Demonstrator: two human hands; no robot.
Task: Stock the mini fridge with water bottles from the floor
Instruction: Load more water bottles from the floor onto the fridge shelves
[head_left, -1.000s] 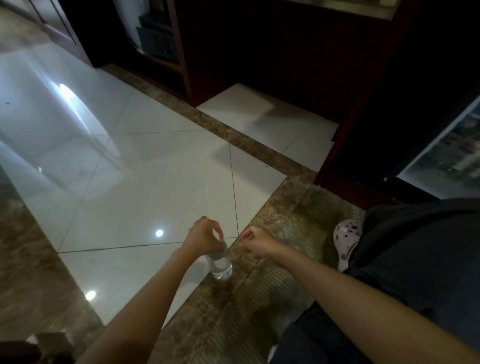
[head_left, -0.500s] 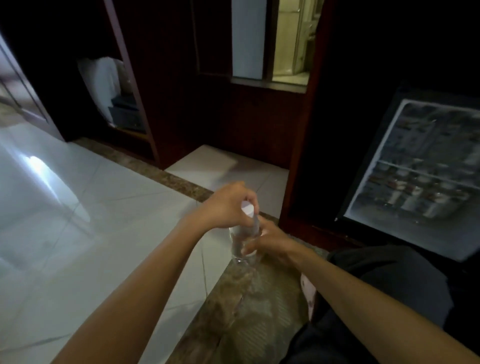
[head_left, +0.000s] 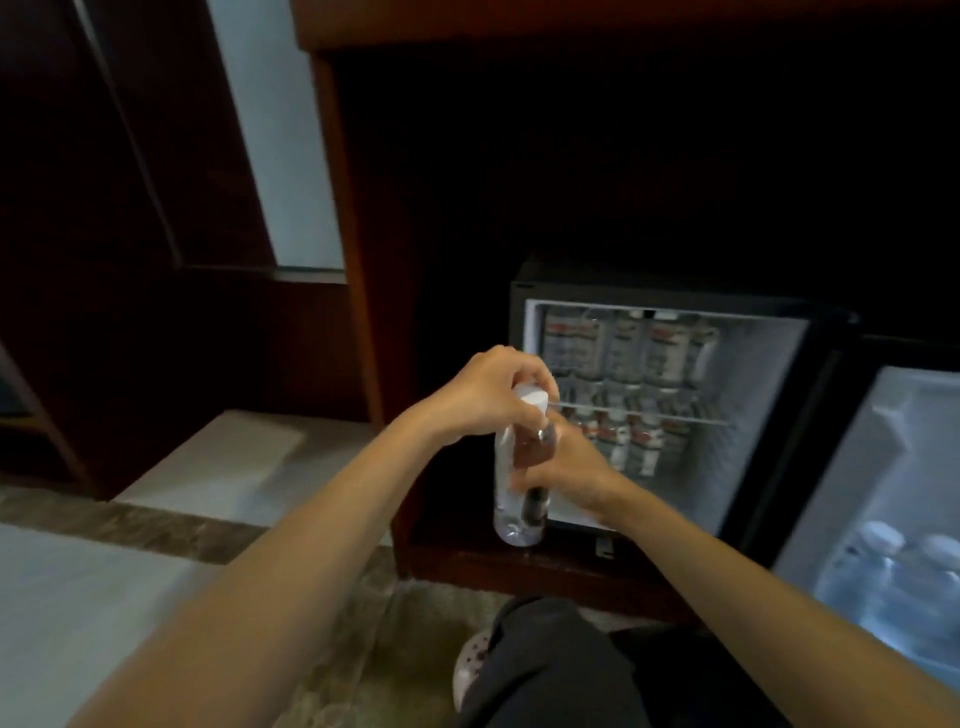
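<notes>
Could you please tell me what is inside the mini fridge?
Labelled bottles stand in an upper row above the wire shelf and a lower row beneath. The left hand, right hand and held bottle cover the lower row's left end.

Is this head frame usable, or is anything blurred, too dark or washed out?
Head view: left hand, right hand and water bottle fairly sharp; stocked bottles in the lit mini fridge smeared; open door pale and blurred; surrounding cabinet nearly black.

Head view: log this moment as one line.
left hand grips bottle at cap | right hand holds its side | bottle roughly upright before open fridge | not yet shelved
</notes>
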